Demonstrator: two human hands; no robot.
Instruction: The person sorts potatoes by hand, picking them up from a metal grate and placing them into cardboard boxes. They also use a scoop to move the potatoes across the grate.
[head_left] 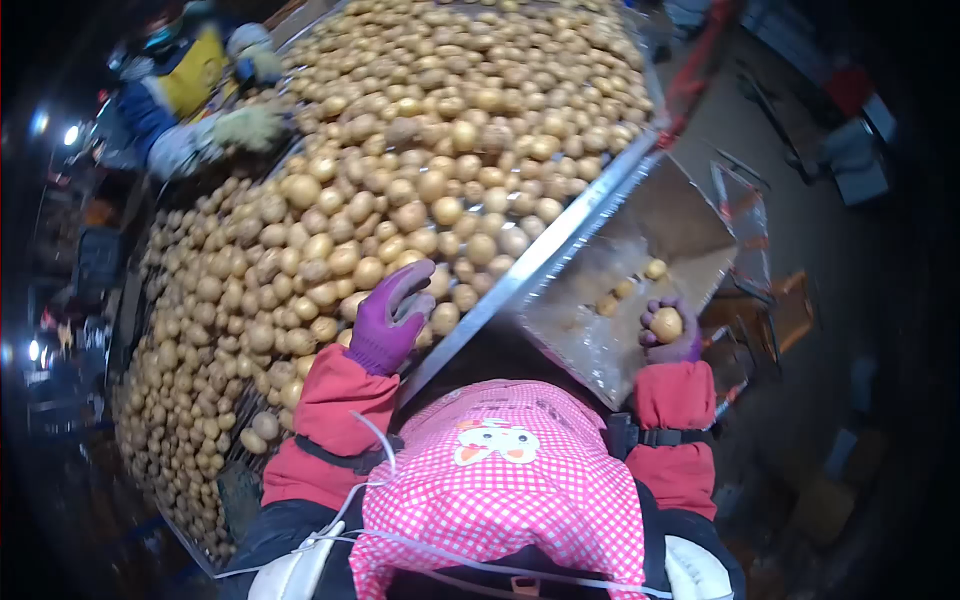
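My left hand, in a purple glove, is over the near edge of a heap of potatoes. Its fingers and thumb are apart, with no potato between them. Off to the right, my right hand, gloved the same way, has its fingers wrapped round a single potato. That hand is at the right side of a cardboard box with a clear plastic liner. A few loose potatoes lie inside the box.
A metal rail runs along the table edge between heap and box. Across the heap, at upper left, a co-worker's gloved hand rests near the potatoes. Metal-framed racks stand right of the box. A white cable crosses my apron.
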